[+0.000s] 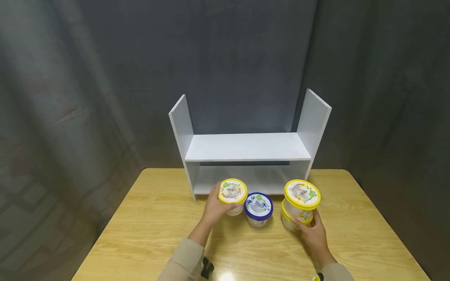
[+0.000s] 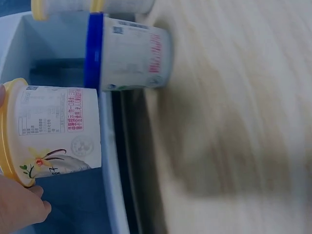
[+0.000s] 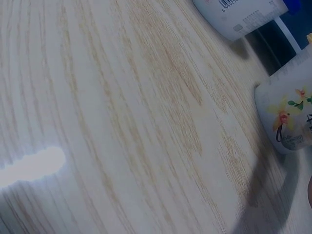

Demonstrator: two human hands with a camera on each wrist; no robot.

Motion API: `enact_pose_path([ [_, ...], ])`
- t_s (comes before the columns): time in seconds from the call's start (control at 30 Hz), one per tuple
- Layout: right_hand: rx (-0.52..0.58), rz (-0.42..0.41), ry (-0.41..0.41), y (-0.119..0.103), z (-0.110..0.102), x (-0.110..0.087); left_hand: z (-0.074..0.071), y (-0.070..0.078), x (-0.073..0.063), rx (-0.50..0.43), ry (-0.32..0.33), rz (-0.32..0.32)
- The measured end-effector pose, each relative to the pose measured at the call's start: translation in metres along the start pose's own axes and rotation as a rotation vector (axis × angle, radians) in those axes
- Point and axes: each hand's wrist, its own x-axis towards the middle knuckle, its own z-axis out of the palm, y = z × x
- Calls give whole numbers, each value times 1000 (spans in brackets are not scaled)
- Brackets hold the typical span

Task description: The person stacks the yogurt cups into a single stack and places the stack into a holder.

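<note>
My left hand [image 1: 215,207] grips a white tub with a yellow lid [image 1: 233,191] near its rim, in front of the shelf. Vanilla flowers and printed text show on this tub's side [image 2: 58,129] in the left wrist view. A blue-lidded tub [image 1: 258,207] stands on the table just to its right. Further right, one yellow-lidded tub [image 1: 302,194] sits stacked on another yellow-lidded tub [image 1: 287,223]. My right hand [image 1: 314,233] holds the lower tub about its lid, thumb in front and fingers at the right side. Only a sliver of that hand shows in the right wrist view.
A white two-tier shelf [image 1: 247,146] with upright side panels stands at the back of the wooden table [image 1: 147,222], behind the tubs. Dark grey curtains [image 1: 246,62] hang behind and beside the table.
</note>
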Motion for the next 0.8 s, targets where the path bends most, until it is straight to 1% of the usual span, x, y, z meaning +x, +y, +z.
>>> enact_pose_path([
  [0.17, -44, -11, -1, 1, -1, -2, 0, 13, 0, -47, -25, 21],
  [0.33, -43, -13, -2, -2, -1, -2, 0, 26, 2, -34, -46, 30],
  [0.5, -44, -12, -5, -4, -1, -3, 1, 42, 4, -50, -78, 41],
  [0.73, -42, -23, -1, -1, -1, -1, 8, 63, 9, -99, -138, 65],
  [0.8, -34, -22, -4, 0, -1, 0, 11, 69, 10, -114, -153, 63],
])
